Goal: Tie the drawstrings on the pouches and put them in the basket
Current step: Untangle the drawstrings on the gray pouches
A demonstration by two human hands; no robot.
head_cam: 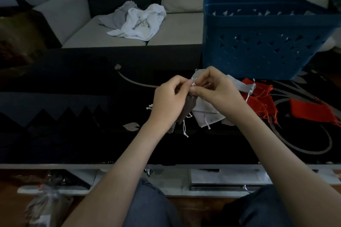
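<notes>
Pinches a thin white drawstring (193, 81) with the left hand (170, 95), above the dark table (73, 143), with a limp grey-brown pouch (186, 109) hanging beneath. Pinches the same cord with the right hand (218, 92). Leaves pale grey pouches (204, 114) and red pouches (313, 110) lying rightward, before the blue basket (258, 45).

Nothing readable here tbh. The blue basket (258, 45) at the table's far right corner only has triangle cutouts. The dark table (203, 149) just shows leaf and swirl patterns, no lettering.
</notes>
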